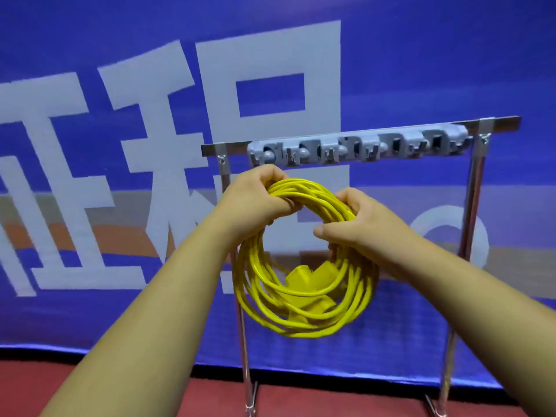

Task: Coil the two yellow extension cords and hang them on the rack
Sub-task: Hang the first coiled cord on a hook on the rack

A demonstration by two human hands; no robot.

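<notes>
Loops of yellow extension cord point(301, 314) hang as one coil in mid-air before the rack point(474, 206). The left hand point(255, 200) has its fingers curled tight round the strands at the coil's eleven o'clock, and the right hand point(358, 224) grips them at two o'clock. Yellow plug ends point(304, 278) lie inside the ring toward six o'clock, and the grey hook strip point(355, 149) sits at twelve o'clock, just above the cord.

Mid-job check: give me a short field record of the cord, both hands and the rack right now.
cord: yellow cord coil, looped, held up in front of the rack
plug ends: inside the coil's lower half
left hand: grips the coil's top left
right hand: grips the coil's upper right
grey hook strip: on the rack's top bar, nothing hanging on it
status: coil not yet hung
</notes>
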